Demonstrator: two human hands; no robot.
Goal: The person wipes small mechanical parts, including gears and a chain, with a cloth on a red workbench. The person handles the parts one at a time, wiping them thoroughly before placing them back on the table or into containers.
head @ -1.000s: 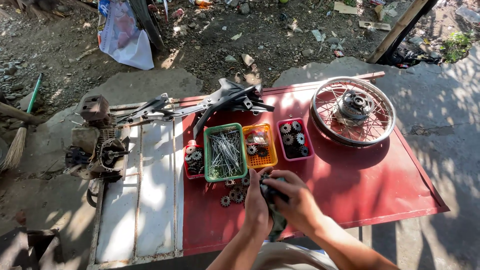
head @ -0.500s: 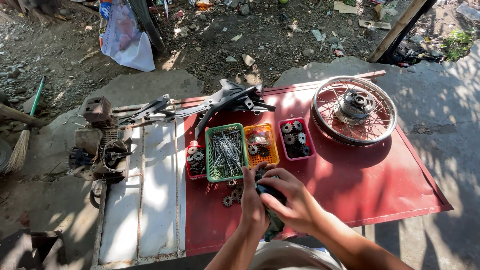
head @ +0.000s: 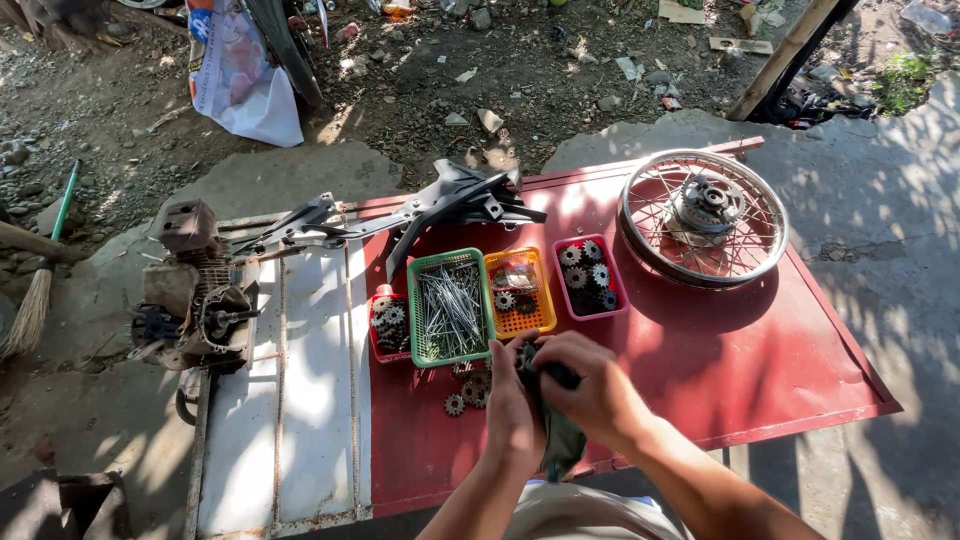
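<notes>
My left hand (head: 510, 410) and my right hand (head: 590, 385) are closed together around a dark rag (head: 560, 445) and a small metal gear (head: 527, 352), over the near edge of a red metal panel (head: 760, 360). The rag hangs down between my wrists. Loose gears (head: 468, 390) lie on the panel just left of my hands. Beyond them stand a green basket of spokes (head: 448, 308), an orange basket (head: 518, 292) and a pink tray of gears (head: 588, 276). A small red tray of gears (head: 388, 325) sits left of the green basket.
A spoked wheel with hub (head: 704, 216) lies at the panel's far right. A black frame part (head: 440, 208) lies along the far edge. A white panel (head: 290, 400) adjoins on the left, with an engine block (head: 195, 295) beside it. A broom (head: 35, 290) and a sack (head: 240, 75) rest on the dirt.
My hands have stayed in place, shifting slightly around the rag and gear. The view has drifted a little; nothing else on the panel has moved.
</notes>
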